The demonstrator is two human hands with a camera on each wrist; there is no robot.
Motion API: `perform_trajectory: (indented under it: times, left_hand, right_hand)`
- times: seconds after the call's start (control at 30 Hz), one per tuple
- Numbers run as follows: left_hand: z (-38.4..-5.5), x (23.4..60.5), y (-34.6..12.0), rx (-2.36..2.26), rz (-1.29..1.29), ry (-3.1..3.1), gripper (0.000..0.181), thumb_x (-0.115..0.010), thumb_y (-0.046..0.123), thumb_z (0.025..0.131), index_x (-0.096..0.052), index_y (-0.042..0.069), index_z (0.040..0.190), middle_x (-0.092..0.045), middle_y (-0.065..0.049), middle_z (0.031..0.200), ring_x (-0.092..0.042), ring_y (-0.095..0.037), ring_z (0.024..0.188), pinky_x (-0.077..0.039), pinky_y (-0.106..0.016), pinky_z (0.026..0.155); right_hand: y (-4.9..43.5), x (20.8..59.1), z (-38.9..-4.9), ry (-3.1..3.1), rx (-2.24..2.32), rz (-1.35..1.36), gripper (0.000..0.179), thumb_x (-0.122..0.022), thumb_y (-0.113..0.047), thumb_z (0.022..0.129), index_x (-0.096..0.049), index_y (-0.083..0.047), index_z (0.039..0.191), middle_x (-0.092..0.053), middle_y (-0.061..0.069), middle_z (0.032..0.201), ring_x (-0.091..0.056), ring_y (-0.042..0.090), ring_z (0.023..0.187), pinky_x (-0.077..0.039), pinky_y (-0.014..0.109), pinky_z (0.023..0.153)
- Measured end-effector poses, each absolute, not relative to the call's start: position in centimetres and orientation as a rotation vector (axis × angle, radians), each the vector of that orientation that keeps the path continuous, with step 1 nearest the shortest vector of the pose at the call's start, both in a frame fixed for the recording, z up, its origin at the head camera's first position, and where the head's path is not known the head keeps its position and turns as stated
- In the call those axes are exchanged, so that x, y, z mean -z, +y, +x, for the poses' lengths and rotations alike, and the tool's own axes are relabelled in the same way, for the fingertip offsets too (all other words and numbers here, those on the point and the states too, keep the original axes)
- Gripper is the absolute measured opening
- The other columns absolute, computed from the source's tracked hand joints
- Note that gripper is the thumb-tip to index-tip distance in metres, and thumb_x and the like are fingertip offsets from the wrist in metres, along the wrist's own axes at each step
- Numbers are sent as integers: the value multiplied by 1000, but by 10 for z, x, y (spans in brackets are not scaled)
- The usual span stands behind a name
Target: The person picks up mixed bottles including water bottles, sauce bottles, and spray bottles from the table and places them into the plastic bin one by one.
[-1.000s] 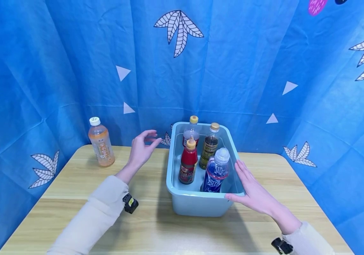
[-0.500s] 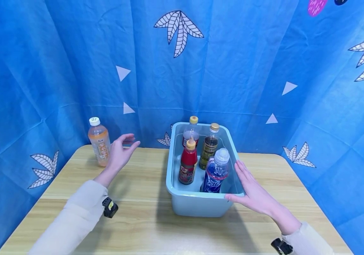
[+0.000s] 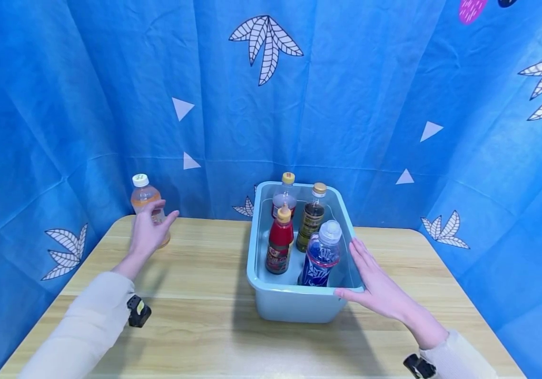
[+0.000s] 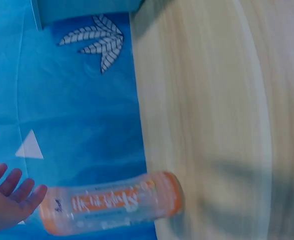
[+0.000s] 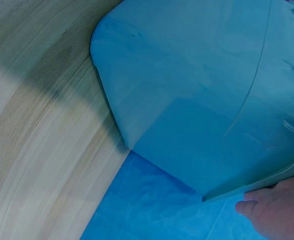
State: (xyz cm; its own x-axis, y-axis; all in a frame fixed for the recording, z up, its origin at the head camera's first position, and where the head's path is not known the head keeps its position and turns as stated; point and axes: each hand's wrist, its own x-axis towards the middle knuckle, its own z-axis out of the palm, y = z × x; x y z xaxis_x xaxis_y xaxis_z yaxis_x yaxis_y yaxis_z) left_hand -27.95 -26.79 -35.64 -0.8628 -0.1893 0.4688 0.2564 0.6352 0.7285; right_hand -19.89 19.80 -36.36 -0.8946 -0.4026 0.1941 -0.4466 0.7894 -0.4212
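Observation:
At the left of the table a clear bottle with orange drink and a white cap stands upright. My left hand is in front of it, hiding part of its label. The left wrist view has the loosely spread fingers of that hand close to the bottle, not wrapped round it. My right hand rests on the near right corner of a light blue plastic bin, its fingers straight along the right side and the thumb on the front rim. In the right wrist view the hand touches the bin's edge.
Inside the bin stand a red sauce bottle, a blue-labelled bottle with a clear cap, a gold-capped bottle of dark liquid and a yellow-capped bottle. A blue curtain hangs behind the wooden table.
My left hand has moved left, from beside the bin to in front of the orange drink bottle. The right hand and the bin have kept their place.

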Motion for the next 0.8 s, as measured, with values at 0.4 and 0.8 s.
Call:
perform_trajectory:
  times: [0.4, 0.8]
  left_hand:
    - [-282, 355, -291, 1106, 164, -2342, 57, -58, 25, 86, -38, -6, 129, -37, -28, 126, -35, -41, 115, -29, -51, 95]
    - [-293, 351, -305, 1134, 247, -2358, 69, -51, 34, 88, -20, -4, 137, -24, -27, 136, -25, -41, 124, -23, -53, 99]
  right_hand:
    - [198, 363, -199, -2883, -731, 674, 99, -62, -54, 74, -10, -3, 142, -3, 14, 147, -5, 32, 133, -23, 55, 97]
    - [198, 362, -199, -2891, -726, 667, 99, -61, -55, 74, -10, -4, 142, -4, 13, 147, -5, 31, 133, -24, 55, 97]
